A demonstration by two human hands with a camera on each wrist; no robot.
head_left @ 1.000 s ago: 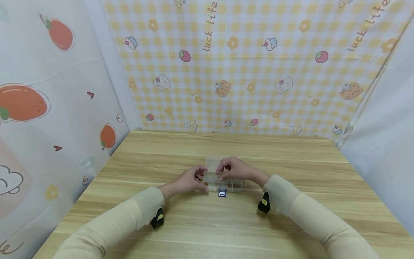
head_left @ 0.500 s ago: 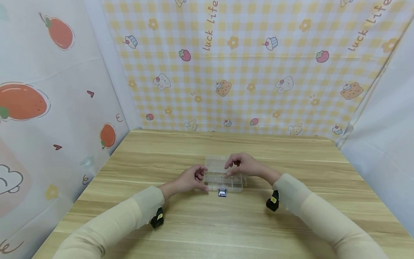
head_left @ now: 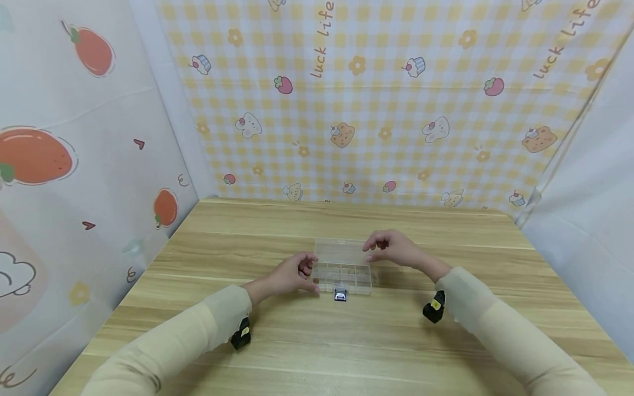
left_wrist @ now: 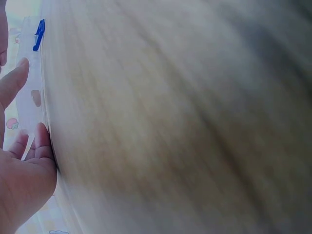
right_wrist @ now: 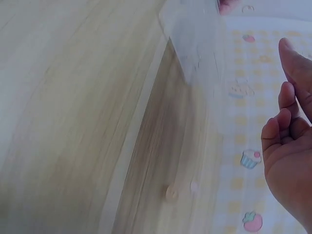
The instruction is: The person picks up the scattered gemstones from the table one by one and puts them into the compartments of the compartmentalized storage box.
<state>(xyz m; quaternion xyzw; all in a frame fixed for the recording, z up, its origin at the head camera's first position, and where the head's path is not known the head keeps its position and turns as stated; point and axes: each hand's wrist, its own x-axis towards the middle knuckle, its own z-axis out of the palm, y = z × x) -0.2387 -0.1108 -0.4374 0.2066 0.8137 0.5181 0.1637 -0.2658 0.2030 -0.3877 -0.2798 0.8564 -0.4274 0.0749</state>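
A clear plastic compartment box (head_left: 348,279) lies on the table, its lid (head_left: 339,251) folded back behind it. At the front hangs a blue latch (head_left: 340,295), also visible in the left wrist view. My left hand (head_left: 292,273) holds the box's left end, thumb at the front corner and fingers towards the back. A small brown piece (left_wrist: 36,98) shows through the box wall near that hand. Above the lid's right edge is my right hand (head_left: 393,248), fingers loosely bent, with nothing visible in them.
Two small roundish pieces, one tan (right_wrist: 171,192) and one pale (right_wrist: 194,187), lie on the wooden table (head_left: 327,352) in the right wrist view; their kind is too blurred to tell. A checked cloth (head_left: 346,159) hangs behind the table.
My right hand has moved from above the compartments to the right and back, uncovering the box. The left hand and the box have stayed put.
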